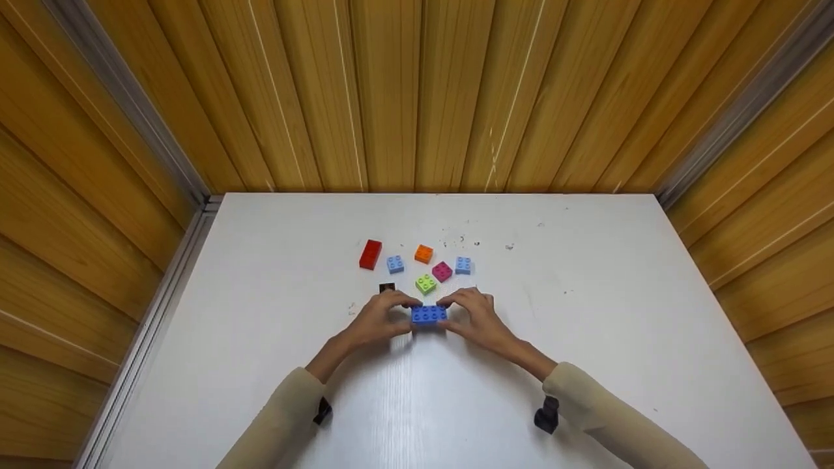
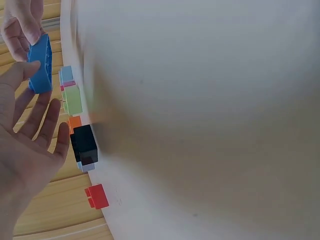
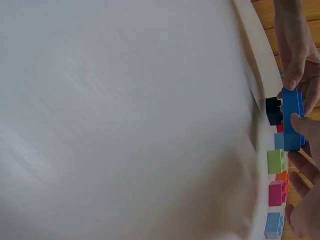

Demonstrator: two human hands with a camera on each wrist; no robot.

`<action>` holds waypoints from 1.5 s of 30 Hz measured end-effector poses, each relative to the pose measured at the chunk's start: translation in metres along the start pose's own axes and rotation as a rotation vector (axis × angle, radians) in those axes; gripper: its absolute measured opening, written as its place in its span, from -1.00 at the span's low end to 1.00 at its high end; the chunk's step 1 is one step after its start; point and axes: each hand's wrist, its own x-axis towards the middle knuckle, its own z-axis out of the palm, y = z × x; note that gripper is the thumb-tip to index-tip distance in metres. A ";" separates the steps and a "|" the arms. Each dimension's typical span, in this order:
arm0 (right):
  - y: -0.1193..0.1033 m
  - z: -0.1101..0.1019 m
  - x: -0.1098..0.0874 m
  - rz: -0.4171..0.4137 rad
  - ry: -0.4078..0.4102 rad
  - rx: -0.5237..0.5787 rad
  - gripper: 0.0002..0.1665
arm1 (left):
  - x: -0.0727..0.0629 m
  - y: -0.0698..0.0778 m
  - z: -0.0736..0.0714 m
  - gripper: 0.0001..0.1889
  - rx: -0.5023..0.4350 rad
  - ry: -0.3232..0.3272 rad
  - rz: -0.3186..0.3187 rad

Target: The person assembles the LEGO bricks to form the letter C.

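A blue eight-stud toy brick (image 1: pixel 429 314) is held between both hands, one at each short end, with its studs facing up toward the head camera. My left hand (image 1: pixel 381 318) pinches its left end between thumb and fingers. At the other end, my right hand (image 1: pixel 479 317) pinches it the same way. In the left wrist view the blue brick (image 2: pixel 41 65) hangs above the table, apart from it. The right wrist view shows a thumb pressed on the long side of the blue brick (image 3: pixel 291 120).
Beyond the hands on the white table (image 1: pixel 586 339) lie a lime brick (image 1: pixel 425 284), a magenta brick (image 1: pixel 442 271), an orange brick (image 1: pixel 423 254), two light blue bricks (image 1: pixel 395 264) and a red brick (image 1: pixel 370 255). A black brick (image 1: pixel 387 286) sits by the left hand.
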 end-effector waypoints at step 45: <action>0.024 -0.017 -0.002 0.095 -0.030 0.033 -0.50 | -0.006 0.006 0.013 -0.65 0.259 -0.110 -0.150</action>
